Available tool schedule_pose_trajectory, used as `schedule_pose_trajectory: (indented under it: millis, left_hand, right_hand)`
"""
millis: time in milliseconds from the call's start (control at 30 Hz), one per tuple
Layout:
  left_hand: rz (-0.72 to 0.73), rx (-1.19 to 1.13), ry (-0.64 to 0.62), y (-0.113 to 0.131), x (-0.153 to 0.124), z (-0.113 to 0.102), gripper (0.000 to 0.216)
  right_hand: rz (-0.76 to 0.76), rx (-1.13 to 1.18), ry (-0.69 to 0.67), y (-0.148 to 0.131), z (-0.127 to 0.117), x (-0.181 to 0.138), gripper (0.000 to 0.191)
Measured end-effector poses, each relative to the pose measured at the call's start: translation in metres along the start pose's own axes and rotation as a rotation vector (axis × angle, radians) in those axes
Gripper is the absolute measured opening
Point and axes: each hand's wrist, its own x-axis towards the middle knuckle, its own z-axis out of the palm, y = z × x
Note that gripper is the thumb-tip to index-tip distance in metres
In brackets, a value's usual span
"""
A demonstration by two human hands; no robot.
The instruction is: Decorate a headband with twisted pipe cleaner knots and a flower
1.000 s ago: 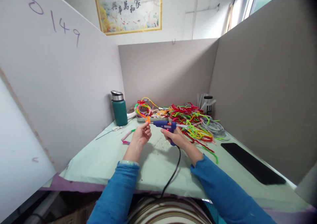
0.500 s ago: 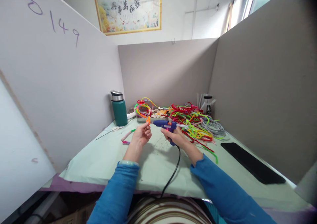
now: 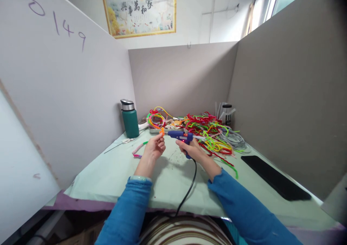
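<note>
My right hand (image 3: 192, 149) is closed around the grip of a blue glue gun (image 3: 177, 134), its nozzle pointing left and a red light glowing on its body. A pale glue stick (image 3: 199, 138) sticks out of its back end. Between the fingertips of my left hand (image 3: 155, 146) is a small orange pipe cleaner piece (image 3: 162, 131), held at the nozzle's tip; whether they touch I cannot tell. Beside my left wrist lies a bent pipe cleaner (image 3: 137, 151) in pink, green and purple, partly hidden by the hand.
A green bottle (image 3: 130, 120) stands at the back left, near a tray (image 3: 155, 131) with a coloured coil (image 3: 156, 120). Tangled pipe cleaners (image 3: 203, 122) fill the back right. A black flat object (image 3: 275, 178) lies at right. The glue gun's cord (image 3: 189, 190) runs over the front edge.
Both hands and the glue gun hold almost the same pose. Only a very slight shift of the whole view shows.
</note>
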Motion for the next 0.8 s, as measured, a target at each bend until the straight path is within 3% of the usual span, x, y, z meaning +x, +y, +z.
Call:
schedule_pose_trajectory:
  millis: [400,500,600,700,800]
  left_hand:
    - [0.032,0.018,-0.02,-0.001,0.002,-0.002,0.018]
    - [0.047,0.004,-0.034,0.0,0.004,-0.005,0.019]
    - [0.061,0.039,-0.024,0.0,0.005,-0.006,0.021]
    - [0.137,0.163,0.016,-0.002,0.007,-0.006,0.025]
    - [0.268,0.368,0.051,-0.006,0.007,-0.005,0.026]
  right_hand:
    - [0.014,-0.03,0.032,0.008,0.0,0.003,0.044]
    - [-0.01,-0.174,0.059,0.013,0.002,0.005,0.042]
    - [-0.111,-0.466,0.076,0.02,0.006,0.004,0.04]
    - [-0.128,-0.748,-0.021,0.027,0.009,0.002,0.04]
    - [-0.162,-0.793,-0.198,0.03,0.004,0.001,0.045]
